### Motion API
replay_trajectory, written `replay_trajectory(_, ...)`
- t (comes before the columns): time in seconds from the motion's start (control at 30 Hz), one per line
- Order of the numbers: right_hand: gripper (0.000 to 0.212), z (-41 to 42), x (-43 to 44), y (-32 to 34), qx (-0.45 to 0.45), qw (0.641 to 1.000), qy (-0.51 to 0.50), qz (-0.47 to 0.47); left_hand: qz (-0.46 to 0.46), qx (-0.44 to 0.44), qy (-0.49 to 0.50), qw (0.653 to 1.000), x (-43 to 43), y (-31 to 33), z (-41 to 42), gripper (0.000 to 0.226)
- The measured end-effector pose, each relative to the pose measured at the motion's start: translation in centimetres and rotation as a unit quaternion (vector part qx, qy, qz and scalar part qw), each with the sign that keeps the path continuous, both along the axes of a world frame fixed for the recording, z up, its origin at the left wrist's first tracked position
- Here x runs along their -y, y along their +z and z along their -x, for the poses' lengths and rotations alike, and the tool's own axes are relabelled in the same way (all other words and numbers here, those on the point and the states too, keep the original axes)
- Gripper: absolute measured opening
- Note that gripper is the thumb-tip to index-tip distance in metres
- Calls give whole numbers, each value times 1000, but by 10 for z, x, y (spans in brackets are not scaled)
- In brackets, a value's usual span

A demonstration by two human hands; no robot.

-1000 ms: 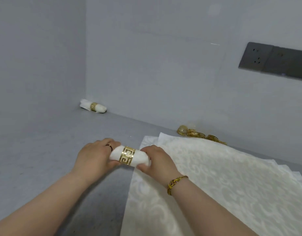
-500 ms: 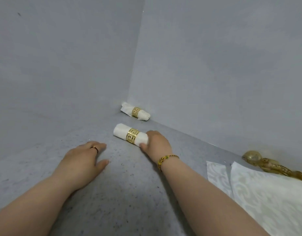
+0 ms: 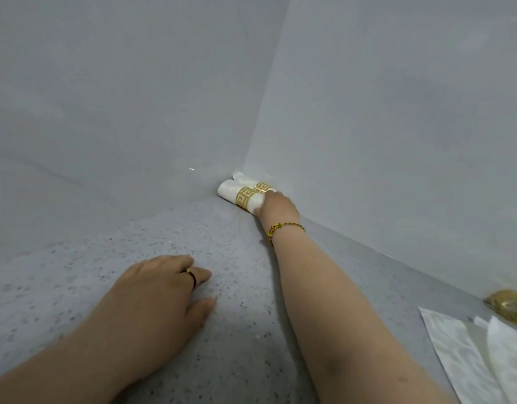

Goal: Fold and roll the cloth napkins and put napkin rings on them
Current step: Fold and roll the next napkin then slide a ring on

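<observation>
A rolled white napkin [image 3: 229, 192] with a gold key-pattern ring [image 3: 244, 198] lies in the far corner of the grey speckled counter [image 3: 193, 243]. My right hand [image 3: 277, 211] grips its right end. Just behind it, against the wall, lies a second rolled napkin [image 3: 245, 179] with its own gold ring [image 3: 263, 187], touching the first. My left hand [image 3: 155, 290] rests flat on the counter, fingers straight, holding nothing. Flat white patterned napkins [image 3: 478, 363] lie at the lower right.
Loose gold napkin rings [image 3: 509, 304] sit by the wall at the right edge. Grey walls close the counter on the left and at the back, meeting in the corner behind the rolls.
My right hand carried the ringed napkin from in front of me to the far corner beside the other roll. My left hand let go and came down on the counter.
</observation>
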State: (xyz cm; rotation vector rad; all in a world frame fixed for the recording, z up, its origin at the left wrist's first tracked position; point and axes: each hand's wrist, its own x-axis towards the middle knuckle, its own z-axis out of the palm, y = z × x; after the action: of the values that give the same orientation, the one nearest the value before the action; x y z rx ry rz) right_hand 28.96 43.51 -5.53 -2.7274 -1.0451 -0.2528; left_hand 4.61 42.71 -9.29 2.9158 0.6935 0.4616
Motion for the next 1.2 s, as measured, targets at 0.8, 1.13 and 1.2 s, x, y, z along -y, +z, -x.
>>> replay_trajectory(0.8, 44, 22, 28, 3, 98, 963, 176, 179, 24, 2, 1, 1000, 2, 3, 2, 48)
replay_trajectory(1.13, 38, 106, 225, 46, 22, 969, 160, 187, 122, 112, -80, 983, 62, 12, 1, 30)
replay_trajectory(1.2, 38, 128, 280, 51, -2, 982, 108, 155, 171, 115, -122, 971, 90, 17, 7, 19)
